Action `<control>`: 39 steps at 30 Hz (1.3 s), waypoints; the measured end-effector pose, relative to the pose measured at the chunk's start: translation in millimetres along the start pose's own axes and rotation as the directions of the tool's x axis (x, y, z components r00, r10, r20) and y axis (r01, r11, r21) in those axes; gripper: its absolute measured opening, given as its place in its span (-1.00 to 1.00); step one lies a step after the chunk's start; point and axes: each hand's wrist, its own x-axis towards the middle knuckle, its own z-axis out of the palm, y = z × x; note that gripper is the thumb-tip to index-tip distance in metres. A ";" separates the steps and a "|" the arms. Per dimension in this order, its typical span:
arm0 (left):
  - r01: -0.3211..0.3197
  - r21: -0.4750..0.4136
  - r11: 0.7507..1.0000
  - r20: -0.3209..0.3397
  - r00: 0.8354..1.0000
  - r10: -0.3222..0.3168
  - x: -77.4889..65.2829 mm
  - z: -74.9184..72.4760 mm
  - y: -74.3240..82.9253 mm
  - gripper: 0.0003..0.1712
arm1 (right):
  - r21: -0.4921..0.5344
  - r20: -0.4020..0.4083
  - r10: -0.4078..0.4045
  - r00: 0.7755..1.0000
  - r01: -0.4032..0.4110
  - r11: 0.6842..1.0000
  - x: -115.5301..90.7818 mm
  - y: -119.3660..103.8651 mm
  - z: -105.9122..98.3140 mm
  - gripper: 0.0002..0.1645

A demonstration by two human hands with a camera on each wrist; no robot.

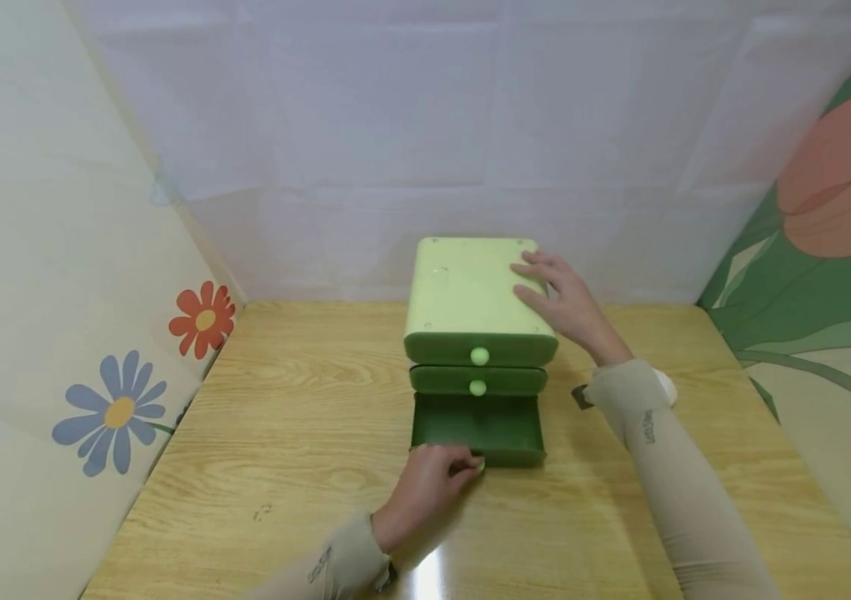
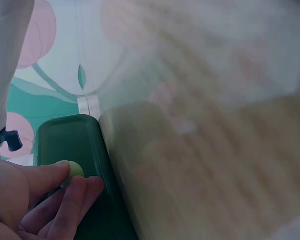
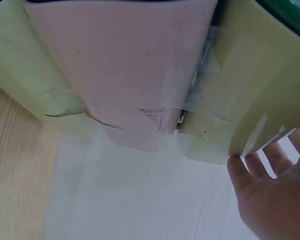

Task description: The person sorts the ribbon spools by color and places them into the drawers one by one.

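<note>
A small three-tier drawer organizer (image 1: 470,283) with a light green top stands on the table. Its upper two dark green drawers are closed, each with a round light green knob. The bottom drawer (image 1: 515,459) is pulled out toward me, and its visible inside is bare. My left hand (image 1: 425,492) pinches that drawer's knob (image 2: 77,170) between thumb and fingers. With spread fingers, my right hand (image 1: 571,304) rests on the top's right edge. In the right wrist view, the fingertips touch the yellow-green side of one tier, beside a pink middle tier (image 3: 125,65).
The wood-grain table (image 1: 305,433) extends on both sides of the organizer. Behind it hangs a white cloth (image 1: 365,150). Flower-printed panels stand at left and right. A white rounded object (image 1: 665,387) shows beside the right cuff.
</note>
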 end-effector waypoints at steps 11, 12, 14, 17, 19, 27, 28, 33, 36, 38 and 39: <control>-0.022 0.010 1.000 -0.003 1.000 0.022 -11.5 0.8 7.8 -0.96 | 0.002 -0.003 0.005 1.000 -0.005 1.000 1.1 -0.8 -0.5 -0.36; -0.020 0.004 1.000 0.001 1.000 0.020 -12.9 0.8 8.5 -0.96 | 0.001 -0.001 0.007 1.000 -0.007 1.000 1.1 -0.8 -0.6 -0.36; -0.015 -0.002 1.000 0.007 1.000 0.015 -15.8 1.2 9.9 -0.97 | 0.000 0.000 0.008 1.000 -0.008 1.000 1.0 -0.9 -0.6 -0.35; -0.025 -0.003 1.000 0.007 1.000 0.025 -19.9 1.8 11.2 -0.96 | -0.002 0.001 0.014 1.000 -0.014 1.000 0.3 -1.0 -0.1 -0.35; -0.028 -0.003 1.000 0.005 1.000 0.028 -22.7 2.3 12.0 -0.96 | 0.005 0.006 0.019 1.000 -0.019 1.000 -0.5 -1.2 0.6 -0.35; -0.033 -0.005 0.999 -0.003 0.999 0.033 -30.5 3.9 14.4 -0.95 | 0.015 0.012 0.027 1.000 -0.027 1.000 -2.6 -1.4 4.0 -0.36; -0.038 -0.001 0.999 -0.006 0.999 0.038 -30.6 4.0 14.4 -0.95 | 0.014 0.007 0.024 1.000 -0.024 1.000 -2.4 -1.2 4.1 -0.36; -0.046 -0.003 0.999 -0.012 0.999 0.046 -29.8 4.6 13.8 -0.97 | 0.013 -0.002 0.014 1.000 -0.014 1.000 -1.0 1.3 3.7 -0.37; -0.044 0.004 0.999 -0.015 0.999 0.045 -29.1 5.0 13.4 -0.97 | 0.013 0.005 0.007 1.000 -0.007 1.000 -0.2 3.7 2.7 -0.36; -0.043 0.008 0.999 -0.017 0.999 0.043 -28.9 5.1 13.7 -0.97 | 0.014 0.017 -0.001 1.000 0.001 1.000 -0.4 5.9 1.2 -0.36; -0.043 0.010 0.999 -0.018 0.999 0.043 -28.9 5.0 14.0 -0.97 | 0.020 0.026 -0.008 1.000 0.007 1.000 -0.7 7.0 0.3 -0.36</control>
